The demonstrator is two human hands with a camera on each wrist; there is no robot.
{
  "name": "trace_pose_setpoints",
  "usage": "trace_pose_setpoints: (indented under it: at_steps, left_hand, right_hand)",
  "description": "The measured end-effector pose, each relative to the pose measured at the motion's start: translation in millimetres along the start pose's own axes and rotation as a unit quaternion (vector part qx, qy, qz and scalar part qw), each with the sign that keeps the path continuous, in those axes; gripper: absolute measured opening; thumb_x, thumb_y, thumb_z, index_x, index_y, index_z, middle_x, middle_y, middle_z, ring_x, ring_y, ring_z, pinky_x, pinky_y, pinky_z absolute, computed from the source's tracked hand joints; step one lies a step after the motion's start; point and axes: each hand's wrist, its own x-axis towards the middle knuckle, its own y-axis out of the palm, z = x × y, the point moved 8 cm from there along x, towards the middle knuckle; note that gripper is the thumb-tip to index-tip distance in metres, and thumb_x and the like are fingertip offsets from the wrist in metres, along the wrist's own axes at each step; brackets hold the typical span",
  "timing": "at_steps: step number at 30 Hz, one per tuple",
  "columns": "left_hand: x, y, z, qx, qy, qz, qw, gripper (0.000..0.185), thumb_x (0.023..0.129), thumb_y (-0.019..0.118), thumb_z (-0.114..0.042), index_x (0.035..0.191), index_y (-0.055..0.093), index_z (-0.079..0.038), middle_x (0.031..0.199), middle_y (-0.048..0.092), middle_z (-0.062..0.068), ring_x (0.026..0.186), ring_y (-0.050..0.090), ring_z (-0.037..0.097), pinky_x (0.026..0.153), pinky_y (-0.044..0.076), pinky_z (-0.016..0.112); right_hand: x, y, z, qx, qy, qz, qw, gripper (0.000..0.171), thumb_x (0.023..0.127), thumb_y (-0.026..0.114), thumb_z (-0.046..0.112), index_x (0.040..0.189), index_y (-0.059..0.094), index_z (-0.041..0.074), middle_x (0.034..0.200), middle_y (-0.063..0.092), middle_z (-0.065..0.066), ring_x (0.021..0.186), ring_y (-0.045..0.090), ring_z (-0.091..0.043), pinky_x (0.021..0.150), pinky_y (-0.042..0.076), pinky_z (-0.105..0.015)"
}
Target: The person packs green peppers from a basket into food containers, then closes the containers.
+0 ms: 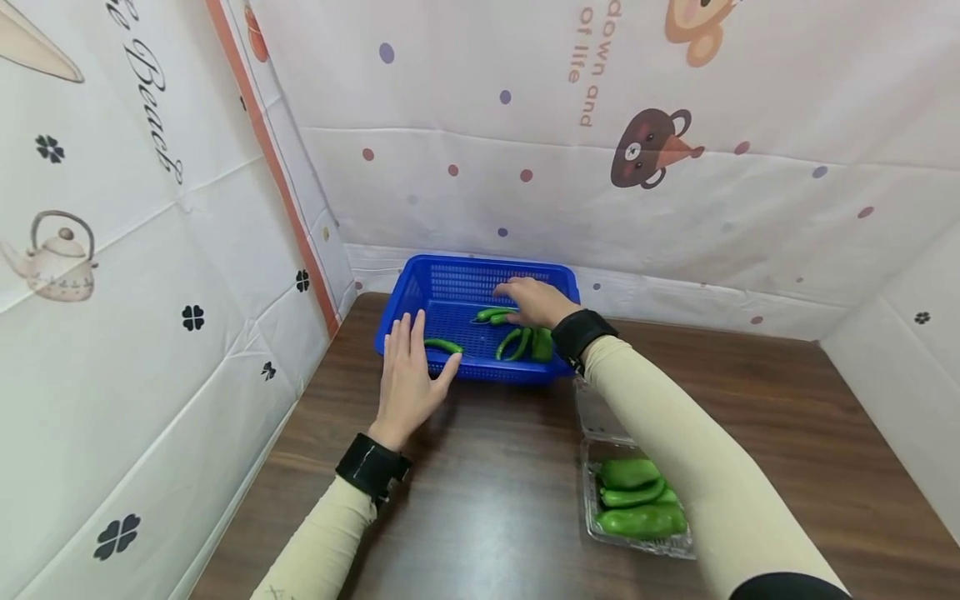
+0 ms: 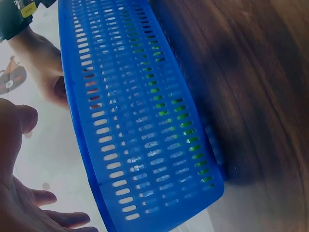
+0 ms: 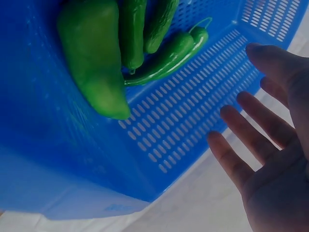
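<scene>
Head view: peppers are being loaded into the blue basket at centre frame, steadied by the flat, spread left hand, while the right hand hovers inside with relaxed, empty fingers, so the next move is judged to call for a reach to the clear tray at lower right.

The back wall cloth carries orange letters running sideways, reading "down and" and "of life". The left wall cloth bears black script, apparently "Beach", with its beginning cut off at the frame's edge.
</scene>
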Motion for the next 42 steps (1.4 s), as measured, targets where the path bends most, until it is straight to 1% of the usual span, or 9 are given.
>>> trace_pose_setpoints:
  at_steps: [4, 11, 16, 20, 24, 30, 38, 42]
  left_hand:
    - [1.5, 0.7, 7.4, 0.006, -0.006, 0.005, 1.0, 0.089, 0.098, 0.065, -0.05, 0.161, 0.026, -0.002, 0.163, 0.029, 0.028, 0.153, 0.021, 0.045, 0.122, 0.015, 0.062]
    - [2.3, 3.8, 19.4, 0.017, -0.022, 0.022, 0.9994, 0.09, 0.098, 0.064, -0.053, 0.161, 0.026, -0.003, 0.163, 0.028, 0.027, 0.154, 0.019, 0.043, 0.123, 0.012, 0.061]
    - [3.0, 3.9, 23.0, 0.027, -0.018, 0.018, 0.9993, 0.089, 0.097, 0.065, -0.051, 0.16, 0.029, -0.001, 0.162, 0.03, 0.029, 0.152, 0.023, 0.046, 0.122, 0.015, 0.063]
    - [3.0, 5.3, 26.3, 0.023, -0.021, 0.021, 0.9993, 0.087, 0.098, 0.065, -0.05, 0.16, 0.029, 0.0, 0.161, 0.03, 0.03, 0.151, 0.024, 0.047, 0.121, 0.017, 0.064]
    - [3.1, 6.8, 30.8, 0.019, -0.029, 0.027, 0.999, 0.087, 0.098, 0.066, -0.048, 0.16, 0.029, 0.0, 0.161, 0.029, 0.031, 0.152, 0.023, 0.047, 0.122, 0.016, 0.063]
    - [3.2, 6.4, 34.7, 0.024, -0.031, 0.024, 0.9989, 0.086, 0.098, 0.067, -0.047, 0.159, 0.03, 0.0, 0.16, 0.032, 0.032, 0.151, 0.025, 0.047, 0.121, 0.018, 0.062]
    - [4.7, 4.7, 37.4, 0.026, -0.033, 0.024, 0.9988, 0.085, 0.098, 0.066, -0.048, 0.16, 0.03, -0.001, 0.161, 0.031, 0.031, 0.152, 0.023, 0.046, 0.123, 0.017, 0.06]
    - [6.5, 4.0, 39.4, 0.03, -0.034, 0.025, 0.9987, 0.084, 0.098, 0.065, -0.048, 0.159, 0.031, -0.001, 0.16, 0.032, 0.031, 0.152, 0.024, 0.046, 0.122, 0.019, 0.061]
  right_hand:
    - [6.7, 4.2, -2.8, 0.0, 0.012, 0.015, 1.0, 0.049, 0.097, 0.073, 0.017, 0.143, 0.059, 0.007, 0.144, 0.059, -0.016, 0.136, 0.052, -0.034, 0.112, 0.043, -0.05]
    - [18.2, 13.2, -2.6, -0.004, 0.008, 0.028, 1.0, 0.049, 0.097, 0.074, 0.017, 0.143, 0.059, 0.006, 0.142, 0.06, -0.016, 0.134, 0.054, -0.033, 0.109, 0.046, -0.049]
    - [23.3, 19.8, -6.2, -0.004, 0.012, 0.036, 0.999, 0.048, 0.097, 0.074, 0.018, 0.142, 0.06, 0.007, 0.14, 0.061, -0.018, 0.132, 0.056, -0.034, 0.108, 0.046, -0.051]
    - [27.4, 24.8, -11.1, -0.003, 0.02, 0.042, 0.999, 0.049, 0.096, 0.075, 0.017, 0.142, 0.061, 0.007, 0.139, 0.062, -0.017, 0.131, 0.056, -0.034, 0.109, 0.046, -0.051]
    - [33.2, 32.5, -15.2, 0.002, 0.023, 0.053, 0.998, 0.051, 0.095, 0.075, 0.015, 0.143, 0.06, 0.006, 0.141, 0.061, -0.017, 0.133, 0.055, -0.035, 0.11, 0.045, -0.051]
    - [41.8, 42.8, -19.2, 0.009, 0.022, 0.062, 0.998, 0.053, 0.095, 0.076, 0.015, 0.144, 0.059, 0.006, 0.144, 0.059, -0.017, 0.135, 0.052, -0.036, 0.111, 0.044, -0.052]
    - [48.7, 45.2, -20.0, -0.005, 0.024, 0.084, 0.996, 0.053, 0.096, 0.074, 0.01, 0.146, 0.057, 0.005, 0.145, 0.058, -0.017, 0.134, 0.053, -0.036, 0.108, 0.047, -0.051]
    - [51.8, 43.6, -18.4, -0.008, 0.019, 0.086, 0.996, 0.054, 0.095, 0.074, 0.007, 0.146, 0.056, 0.003, 0.144, 0.059, -0.019, 0.132, 0.055, -0.036, 0.107, 0.048, -0.051]
